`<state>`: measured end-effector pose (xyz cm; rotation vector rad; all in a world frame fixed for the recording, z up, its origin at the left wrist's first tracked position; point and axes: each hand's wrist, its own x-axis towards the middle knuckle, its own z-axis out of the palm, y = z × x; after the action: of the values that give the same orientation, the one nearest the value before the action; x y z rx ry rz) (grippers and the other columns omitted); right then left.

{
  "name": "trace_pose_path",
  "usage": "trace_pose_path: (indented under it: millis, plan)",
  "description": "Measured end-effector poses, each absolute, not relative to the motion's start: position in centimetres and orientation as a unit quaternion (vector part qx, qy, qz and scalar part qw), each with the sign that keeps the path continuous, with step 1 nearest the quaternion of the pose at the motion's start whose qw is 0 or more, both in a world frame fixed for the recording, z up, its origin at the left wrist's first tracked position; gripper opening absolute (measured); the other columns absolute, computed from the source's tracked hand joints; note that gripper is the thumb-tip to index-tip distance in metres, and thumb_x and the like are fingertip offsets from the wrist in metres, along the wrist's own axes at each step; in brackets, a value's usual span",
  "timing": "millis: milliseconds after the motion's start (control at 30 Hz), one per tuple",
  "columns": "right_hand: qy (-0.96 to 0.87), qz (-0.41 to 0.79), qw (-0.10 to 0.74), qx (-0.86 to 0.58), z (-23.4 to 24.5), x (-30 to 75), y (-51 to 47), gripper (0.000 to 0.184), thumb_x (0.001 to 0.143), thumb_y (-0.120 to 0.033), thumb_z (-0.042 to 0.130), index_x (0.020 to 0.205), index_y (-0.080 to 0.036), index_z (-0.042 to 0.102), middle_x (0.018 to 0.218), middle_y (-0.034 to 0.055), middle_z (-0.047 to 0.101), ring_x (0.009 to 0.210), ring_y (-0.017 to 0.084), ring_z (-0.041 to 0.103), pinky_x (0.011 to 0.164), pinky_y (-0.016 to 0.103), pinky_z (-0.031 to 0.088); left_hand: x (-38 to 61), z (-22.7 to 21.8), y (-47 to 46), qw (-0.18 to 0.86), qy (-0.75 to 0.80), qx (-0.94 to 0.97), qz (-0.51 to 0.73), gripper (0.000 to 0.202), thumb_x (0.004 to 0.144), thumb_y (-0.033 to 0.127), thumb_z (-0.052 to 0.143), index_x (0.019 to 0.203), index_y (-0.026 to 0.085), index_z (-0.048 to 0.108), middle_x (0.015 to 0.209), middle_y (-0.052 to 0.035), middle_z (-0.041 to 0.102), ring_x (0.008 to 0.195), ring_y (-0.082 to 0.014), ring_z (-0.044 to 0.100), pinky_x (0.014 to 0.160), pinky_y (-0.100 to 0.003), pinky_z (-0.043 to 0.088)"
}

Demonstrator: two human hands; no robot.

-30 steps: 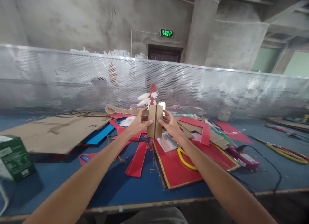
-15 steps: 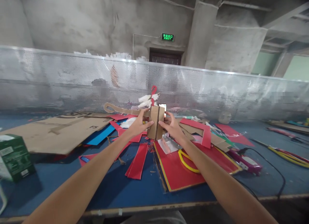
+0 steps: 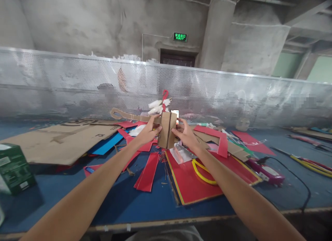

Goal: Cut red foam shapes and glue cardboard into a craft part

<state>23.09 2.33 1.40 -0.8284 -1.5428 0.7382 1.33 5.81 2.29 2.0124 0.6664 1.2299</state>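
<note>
Between my two hands a tan cardboard piece with a dark vertical stripe stands upright above the table. My left hand is closed on its left edge, thumb against the front. On the right edge my right hand grips it the same way. A long cardboard strip with a looped end reaches out to the left behind my left hand; whether it joins the held piece I cannot tell. Behind the cardboard are a phone with a lit screen, partly hidden, and a red hook-shaped piece with white tufts.
Large flat cardboard and a green box lie left. Red strips are in front. Under my right arm are a red board and yellow-handled scissors. A purple corded device sits right; a perforated metal screen stands behind.
My left hand has shifted slightly on the cardboard, its thumb now nearer the left edge. The cardboard stays in both hands, and the view has tilted a little.
</note>
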Motion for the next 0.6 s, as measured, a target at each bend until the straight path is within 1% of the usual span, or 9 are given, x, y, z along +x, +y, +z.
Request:
trace_pose_path:
  millis: [100,167,233,333,433,600]
  plan:
    - [-0.668,0.315,0.573,-0.356,1.38,23.21,2.36,0.064,0.082,-0.034,0.074,0.136,-0.022,0.043,0.118,0.0110,0.064,0.106,0.025,0.067,0.099,0.046,0.052,1.17,2.24,6.03,0.334,0.253,0.775,0.473,0.075,0.088,0.055,0.066,0.147,0.022,0.032,0.127,-0.0153,0.062,0.117,-0.0332,0.063,0.091,-0.051,0.057]
    - [-0.671,0.314,0.570,-0.356,1.37,23.26,2.33,0.063,0.083,-0.034,0.073,0.136,-0.022,0.042,0.120,0.0114,0.063,0.109,0.025,0.065,0.099,0.047,0.052,1.02,2.19,6.13,0.321,0.262,0.779,0.471,0.077,0.087,0.053,0.069,0.148,0.024,0.032,0.130,-0.0150,0.060,0.117,-0.0336,0.063,0.091,-0.051,0.056]
    - [-0.672,0.314,0.569,-0.354,1.33,23.29,2.34,0.062,0.084,-0.033,0.073,0.136,-0.023,0.042,0.121,0.0115,0.063,0.111,0.025,0.065,0.099,0.047,0.053,0.91,2.14,6.22,0.301,0.266,0.787,0.467,0.080,0.085,0.052,0.073,0.148,0.025,0.032,0.133,-0.0155,0.058,0.117,-0.0337,0.062,0.094,-0.052,0.055]
    - [-0.672,0.321,0.570,-0.347,1.29,23.34,2.41,0.061,0.084,-0.032,0.072,0.136,-0.023,0.042,0.118,0.0113,0.064,0.109,0.026,0.066,0.097,0.047,0.054,0.85,2.09,6.36,0.277,0.255,0.801,0.465,0.084,0.082,0.050,0.077,0.149,0.024,0.032,0.138,-0.0163,0.056,0.120,-0.0334,0.061,0.100,-0.054,0.051]
    - [-0.673,0.314,0.567,-0.357,1.36,23.38,2.45,0.061,0.084,-0.033,0.072,0.136,-0.022,0.042,0.115,0.0109,0.065,0.107,0.026,0.066,0.096,0.048,0.054,0.91,2.07,6.48,0.278,0.249,0.804,0.463,0.090,0.080,0.049,0.080,0.150,0.024,0.030,0.139,-0.0177,0.054,0.123,-0.0343,0.059,0.102,-0.055,0.050]
    - [-0.673,0.311,0.565,-0.362,1.23,23.47,2.80,0.061,0.084,-0.033,0.073,0.136,-0.023,0.042,0.118,0.0115,0.065,0.107,0.026,0.067,0.096,0.048,0.054,1.01,2.00,6.61,0.299,0.238,0.801,0.460,0.096,0.076,0.046,0.084,0.151,0.025,0.028,0.142,-0.0182,0.052,0.121,-0.0336,0.061,0.101,-0.055,0.051]
